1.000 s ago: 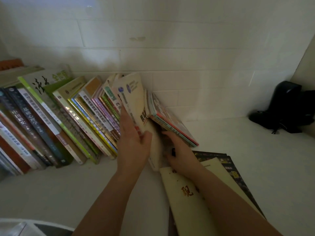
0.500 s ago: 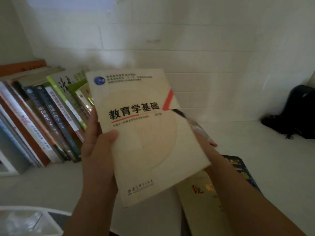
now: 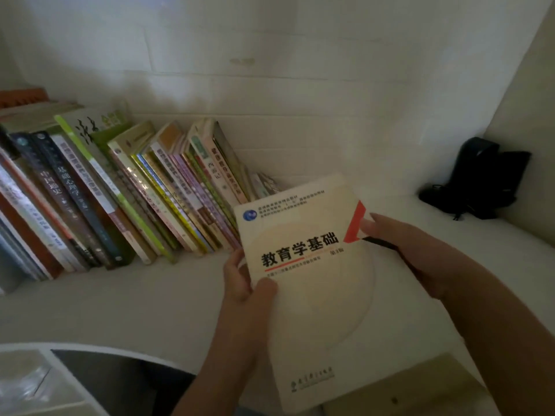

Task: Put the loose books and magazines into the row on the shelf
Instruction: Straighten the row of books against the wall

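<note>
I hold a cream-covered book (image 3: 324,295) with black Chinese title and a red corner mark, cover facing me, in front of the shelf. My left hand (image 3: 243,280) grips its left edge, thumb on the cover. My right hand (image 3: 402,244) holds the right edge near the red mark. A row of leaning books (image 3: 135,193) stands on the white shelf (image 3: 120,301) to the left, tilted against each other. Thin magazines (image 3: 264,184) lean at the row's right end. Another pale book (image 3: 420,388) lies flat under the held one, mostly hidden.
A black bag-like object (image 3: 480,181) sits in the far right corner against the side wall. A white tiled wall (image 3: 300,85) backs the shelf. A pale rounded object (image 3: 45,382) with a dark surface lies at the bottom left.
The cream book came out of the row's right end and was turned cover-up, then carried right and lower. The view shifted, showing the row again on the left.
</note>
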